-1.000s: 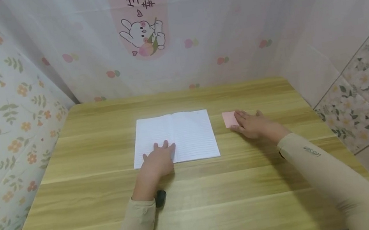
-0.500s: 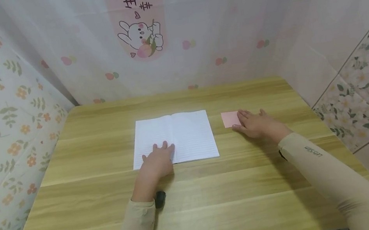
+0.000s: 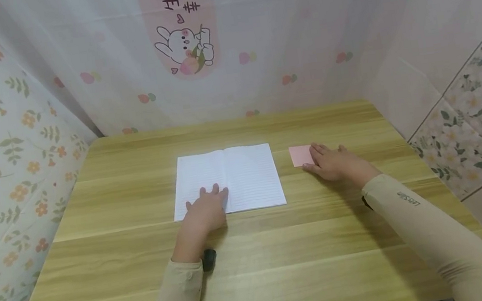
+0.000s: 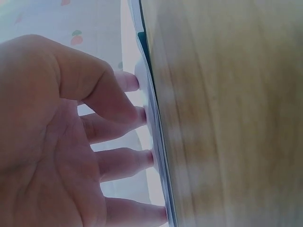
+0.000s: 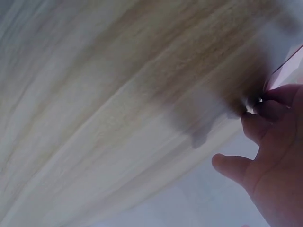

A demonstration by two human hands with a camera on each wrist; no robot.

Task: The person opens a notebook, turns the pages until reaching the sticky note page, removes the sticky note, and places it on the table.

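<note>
An open notebook (image 3: 254, 177) with ruled white pages lies flat on the wooden table. My left hand (image 3: 205, 213) rests on its left page near the fold, fingers spread. In the left wrist view the left fingertips (image 4: 147, 158) press on the page, and the thumb is bent above it. To the right of the notebook is a square pink sticky note (image 3: 301, 156); whether it is one sheet or a pad cannot be told. My right hand (image 3: 333, 163) touches its right side, fingers and thumb extended and covering that edge. The right wrist view shows its pink edge (image 5: 287, 71) beside the fingers.
The wooden table (image 3: 282, 247) reaches to a white curtain (image 3: 297, 24) at the back. Floral panels stand at the left and right. A dark object (image 3: 209, 260) sits at my left wrist.
My right hand has slid slightly right, so more of the pink sticky note shows. The left hand and notebook stay put; the view has shifted a little.
</note>
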